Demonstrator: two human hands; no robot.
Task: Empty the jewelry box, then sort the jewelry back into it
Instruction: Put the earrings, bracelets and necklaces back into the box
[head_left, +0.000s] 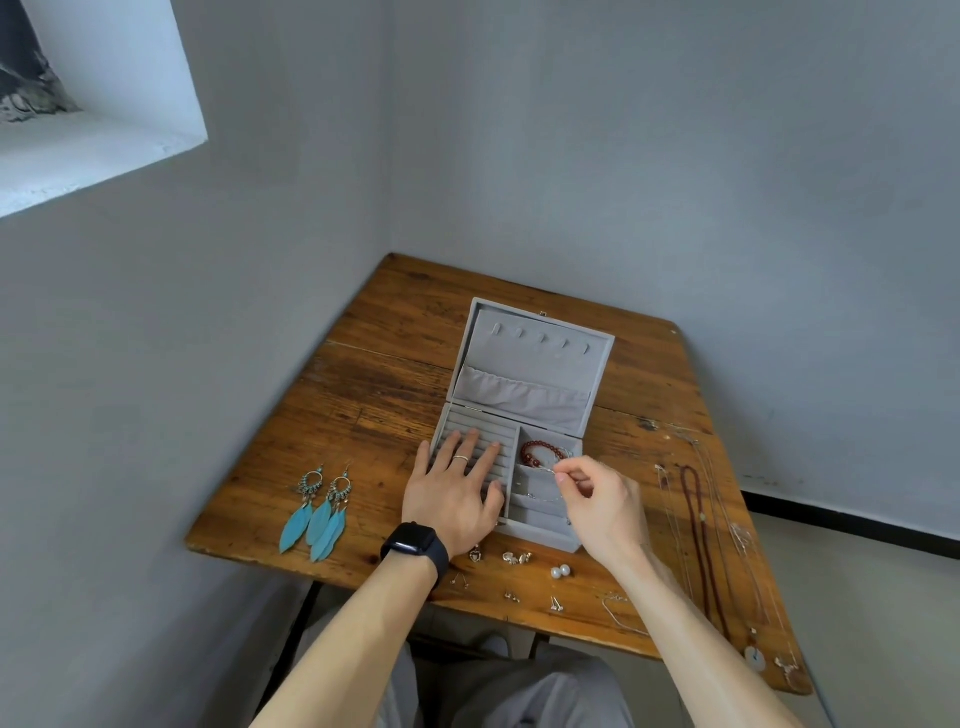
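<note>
Right hand (605, 506) pinches chain (544, 469) above jewelry box (540, 538).

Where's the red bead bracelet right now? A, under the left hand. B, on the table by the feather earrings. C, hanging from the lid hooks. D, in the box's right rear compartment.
D: the red bead bracelet lies in the right rear compartment of the jewelry box, just beyond the right hand pinching a thin silver piece.
</note>
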